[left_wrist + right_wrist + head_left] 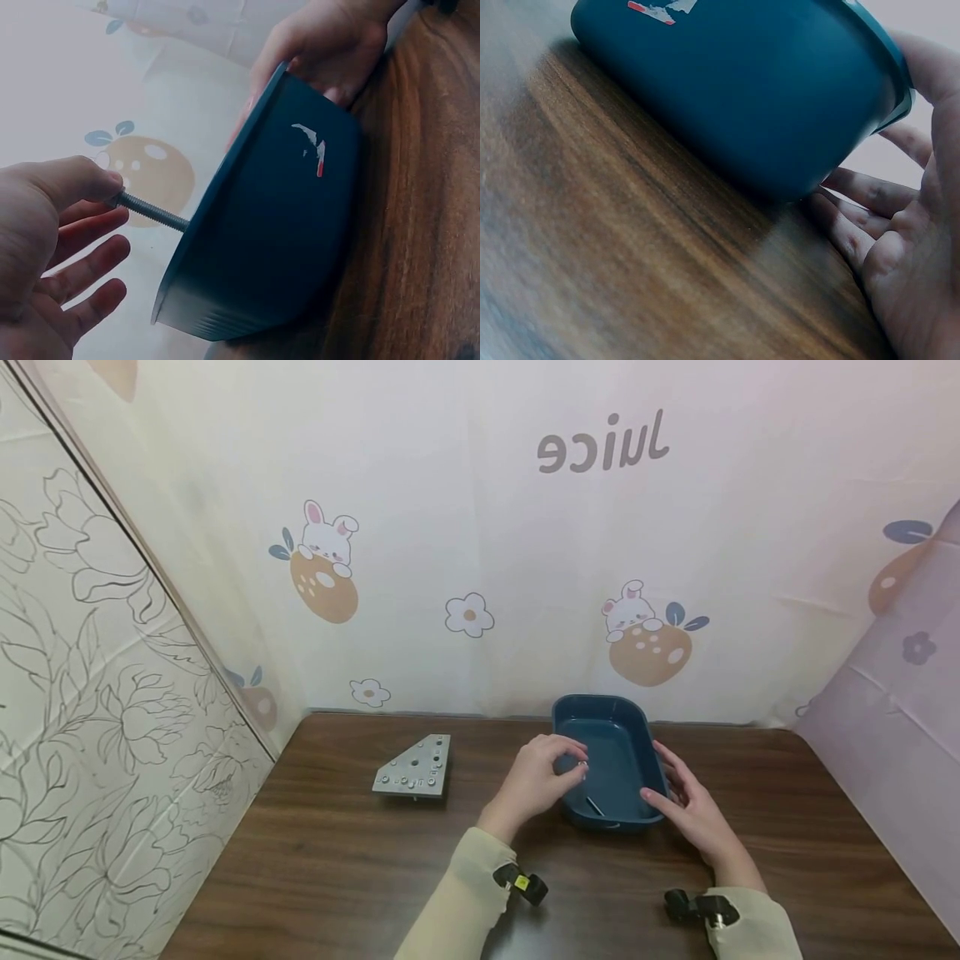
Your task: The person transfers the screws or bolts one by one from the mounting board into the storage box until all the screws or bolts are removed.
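Note:
My left hand [534,778] is over the left side of a dark blue plastic tray [643,752]. Between its thumb and forefinger it pinches one end of a threaded bolt [154,212], the other fingers spread loose; the bolt's far end is hidden behind the tray's rim in the left wrist view. My right hand [693,814] grips the tray's right side, thumb at the rim and fingers along the outer wall, as the right wrist view also shows. Inside the tray, near its front, lies a thin dark metal piece [595,807], too small to identify.
A grey metal plate [415,763] with cut corners, holes and several small fasteners stands slightly raised on the left of the brown wooden table [315,860]. A printed curtain [480,527] hangs behind the table's back edge. A torn sticker [311,144] marks the tray's outer wall.

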Motion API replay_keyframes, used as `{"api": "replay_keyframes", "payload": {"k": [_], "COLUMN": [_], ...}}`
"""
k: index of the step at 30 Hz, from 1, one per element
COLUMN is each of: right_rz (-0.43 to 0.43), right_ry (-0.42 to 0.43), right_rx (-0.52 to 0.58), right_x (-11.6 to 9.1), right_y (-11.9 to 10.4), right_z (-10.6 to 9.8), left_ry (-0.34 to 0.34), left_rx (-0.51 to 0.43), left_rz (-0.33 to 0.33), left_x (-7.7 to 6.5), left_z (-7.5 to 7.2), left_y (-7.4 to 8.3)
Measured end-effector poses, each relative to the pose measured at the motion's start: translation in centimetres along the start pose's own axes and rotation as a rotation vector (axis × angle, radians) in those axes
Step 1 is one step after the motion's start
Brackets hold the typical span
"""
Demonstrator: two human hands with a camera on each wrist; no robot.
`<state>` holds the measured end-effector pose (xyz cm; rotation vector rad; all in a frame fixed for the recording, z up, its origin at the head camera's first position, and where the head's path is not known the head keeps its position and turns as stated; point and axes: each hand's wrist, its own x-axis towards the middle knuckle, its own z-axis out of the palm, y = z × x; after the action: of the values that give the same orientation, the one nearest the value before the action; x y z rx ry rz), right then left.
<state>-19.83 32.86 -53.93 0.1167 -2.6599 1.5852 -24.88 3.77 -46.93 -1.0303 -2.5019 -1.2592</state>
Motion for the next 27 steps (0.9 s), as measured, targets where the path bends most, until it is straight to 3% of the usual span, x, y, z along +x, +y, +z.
{"api": "replay_keyframes", "payload": {"k": [8,27], "right_rz": [-0.011,-0.010], "right_ry": [0.002,0.004], "right_rx": [-0.056,-0.008], "right_x": [-0.04,-0.17], "right_y": [-0.08,-0.24], "right_z": [-0.01,0.10], "left_ry": [-0.029,-0.067], "left_rx": [0.031,0.043], "left_rz": [-0.018,-0.013], "left_x": [-0.01,-0.17], "left_z": [0.06,0.56], "left_y": [0.30,0.18]}}
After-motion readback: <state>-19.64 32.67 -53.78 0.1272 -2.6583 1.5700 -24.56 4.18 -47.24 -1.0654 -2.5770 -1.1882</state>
